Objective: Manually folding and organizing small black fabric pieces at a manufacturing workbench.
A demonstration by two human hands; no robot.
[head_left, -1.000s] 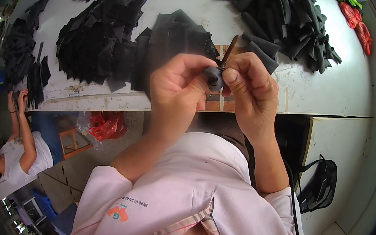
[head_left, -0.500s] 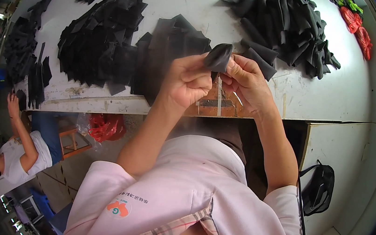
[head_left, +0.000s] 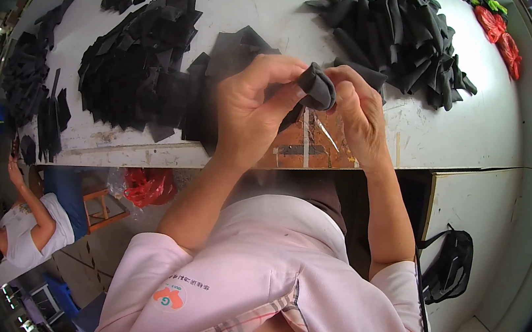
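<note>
Between my two hands is a small piece of black fabric [head_left: 319, 87], folded over into a rounded, tube-like shape. My left hand [head_left: 255, 102] pinches its left side between thumb and fingers. On the other side, my right hand [head_left: 360, 111] grips the edge with thumb and forefinger; those fingertips are partly hidden by the cloth. Both hands are raised over the front edge of the white table [head_left: 428, 143]. Just behind my left hand lies a stack of flat black fabric pieces [head_left: 245, 39]. A heap of rolled black fabric pieces [head_left: 395, 36] lies beyond my right hand.
More flat black pieces [head_left: 136, 60] are piled on the table's left. A brown board [head_left: 292, 146] is set at the front edge. Red plastic bags [head_left: 509, 53] sit far right, and another red bag [head_left: 147, 186] is below the table. A person [head_left: 40, 221] works at left.
The black fabric has been turned and folded over between my fingers, now showing a rounded end toward me. My left hand has shifted left and opened from a curled grip into a pinch.
</note>
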